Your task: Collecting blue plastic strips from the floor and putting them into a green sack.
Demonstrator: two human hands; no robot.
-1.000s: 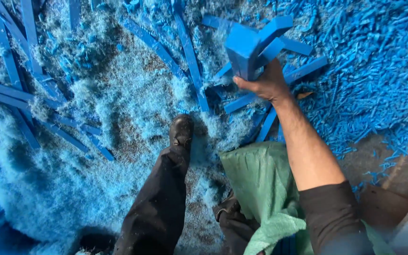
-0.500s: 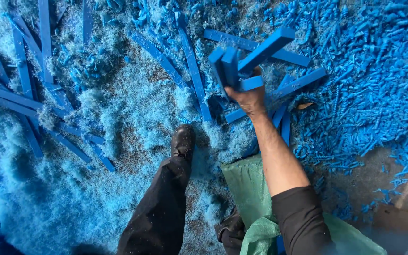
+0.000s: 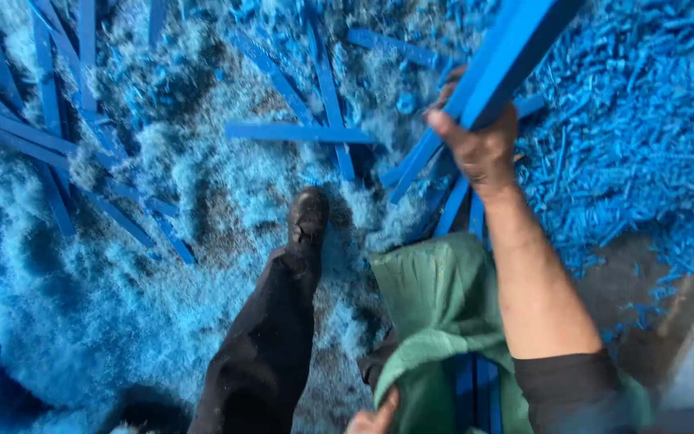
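Note:
My right hand [image 3: 479,145] is closed around a bundle of long blue strips [image 3: 516,52] that rises toward the upper right, over the blue-littered floor. A green sack [image 3: 435,313] hangs below my right forearm with more blue strips [image 3: 475,390] standing inside it. My left hand [image 3: 373,418] shows at the bottom edge, pinching the sack's rim. Loose blue strips lie on the floor, one flat strip [image 3: 299,131] just left of my right hand.
Blue dust and shavings [image 3: 628,153] cover the floor, thickest at the right. More blue strips [image 3: 50,137] lie scattered at the upper left. My dark trouser leg and boot [image 3: 307,217] stand in the middle. A bare brown floor patch [image 3: 644,289] shows at the right.
My right hand has tilted the bundle of strips up toward the camera and nearer the sack. One strip now lies flat on the floor to its left.

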